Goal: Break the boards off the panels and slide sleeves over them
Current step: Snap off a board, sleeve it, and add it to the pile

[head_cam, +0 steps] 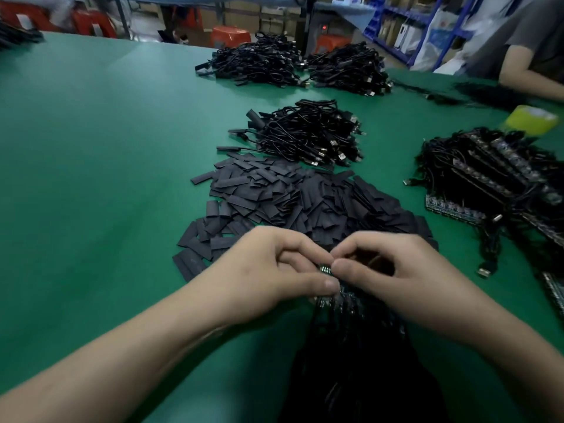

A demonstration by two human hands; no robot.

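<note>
The green table (106,178) spreads under everything, with the heap of black sleeves (290,196) just beyond my knuckles and more panels (488,175) tangled in cables off to my right. Low in front of me is the panel (345,300) I'm working, its black leads trailing toward my lap. My left hand (268,270) and right hand (396,270) both pinch its far end, thumbs beside the end board (326,269). If I bend unevenly, I judge the board could crack off its score line or tear a lead. The panel's long axis seems to run away from me, far end toward the sleeves.
</note>
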